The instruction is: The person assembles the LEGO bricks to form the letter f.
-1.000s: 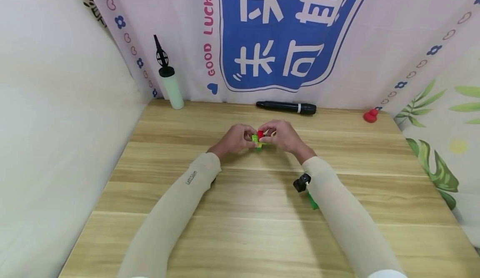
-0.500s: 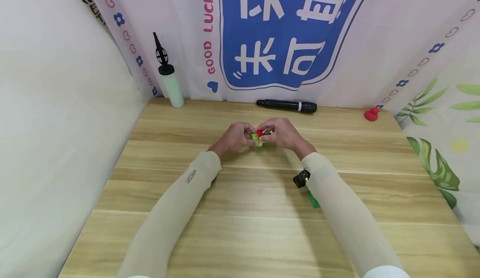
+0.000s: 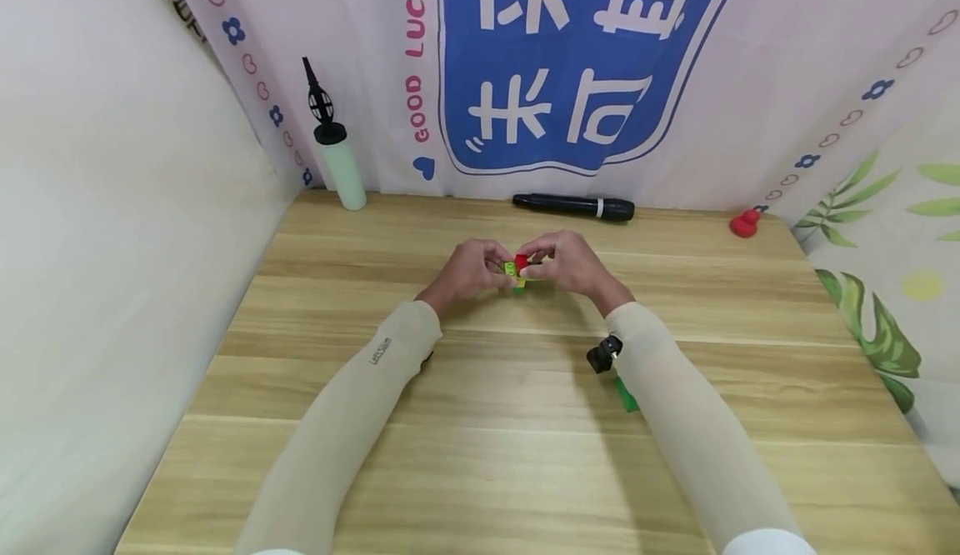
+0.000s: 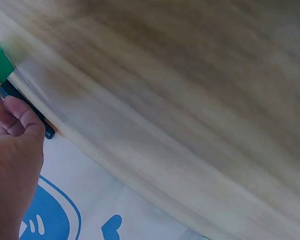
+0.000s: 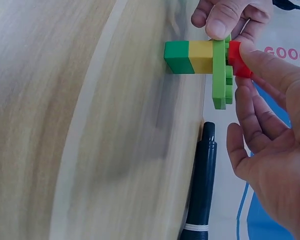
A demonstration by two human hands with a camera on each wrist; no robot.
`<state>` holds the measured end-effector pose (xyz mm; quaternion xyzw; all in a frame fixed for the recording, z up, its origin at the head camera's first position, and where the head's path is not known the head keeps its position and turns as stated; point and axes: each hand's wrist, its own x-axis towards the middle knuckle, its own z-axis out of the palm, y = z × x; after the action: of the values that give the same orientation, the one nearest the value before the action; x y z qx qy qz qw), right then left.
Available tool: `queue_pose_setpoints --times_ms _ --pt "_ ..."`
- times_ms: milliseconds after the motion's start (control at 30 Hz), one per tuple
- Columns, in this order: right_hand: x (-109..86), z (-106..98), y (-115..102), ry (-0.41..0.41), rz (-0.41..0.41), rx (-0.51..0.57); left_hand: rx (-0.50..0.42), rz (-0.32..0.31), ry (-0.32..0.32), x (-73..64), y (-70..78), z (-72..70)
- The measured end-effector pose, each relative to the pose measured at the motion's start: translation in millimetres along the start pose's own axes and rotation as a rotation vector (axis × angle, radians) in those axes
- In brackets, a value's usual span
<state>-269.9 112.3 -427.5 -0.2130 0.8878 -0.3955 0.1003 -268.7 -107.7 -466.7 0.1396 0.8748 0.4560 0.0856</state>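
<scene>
In the right wrist view, a small stack of toy building bricks runs from a dark green brick (image 5: 177, 58) through a yellow brick (image 5: 200, 57) to a longer light green brick (image 5: 218, 87). A red brick (image 5: 236, 62) sits against the studded side of the light green one. My left hand (image 3: 467, 270) pinches the light green brick near one end, its thumb on the edge. With thumb and fingers, my right hand (image 3: 572, 265) grips the red brick. Whether the red brick is fully seated cannot be seen. The left wrist view catches only the dark green end and some yellow.
A green block (image 3: 627, 395) lies partly under the right forearm. Along the table's back edge are a pale green pump (image 3: 343, 173) with a black nozzle, a black tapered cylinder (image 3: 573, 206) with a white band, and a small red gourd-shaped object (image 3: 745, 223). A printed cloth (image 3: 360, 55) hangs behind.
Both hands keep their hold on the bricks and stay almost in place. The head view has tilted slightly, so the scene sits a little higher.
</scene>
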Motion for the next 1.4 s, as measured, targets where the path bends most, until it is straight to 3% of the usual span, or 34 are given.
queue_pose_setpoints --times_ms 333,633,900,1067,1233,1400 --pt "3.0 1 -7 0.005 0.026 0.008 -0.010 0.026 0.005 -2.8 2.3 -6.5" --pt "6.5 -1 -10 0.014 0.044 -0.001 -0.001 0.007 0.000 -0.4 4.5 -10.6" --pt "6.7 -1 -10 -0.012 0.073 0.019 -0.029 -0.002 0.008 -1.7 0.3 -4.6" --pt "4.1 2 -6 0.001 0.069 0.002 -0.046 0.025 0.009 -2.5 -0.6 -1.1" --pt "-4.6 0 1 -0.012 0.013 -0.039 -0.034 0.024 -0.003 0.4 0.6 -0.8" --pt "-34.1 -17 15 -0.030 0.010 -0.057 -0.028 0.000 -0.006 2.2 2.8 -2.0"
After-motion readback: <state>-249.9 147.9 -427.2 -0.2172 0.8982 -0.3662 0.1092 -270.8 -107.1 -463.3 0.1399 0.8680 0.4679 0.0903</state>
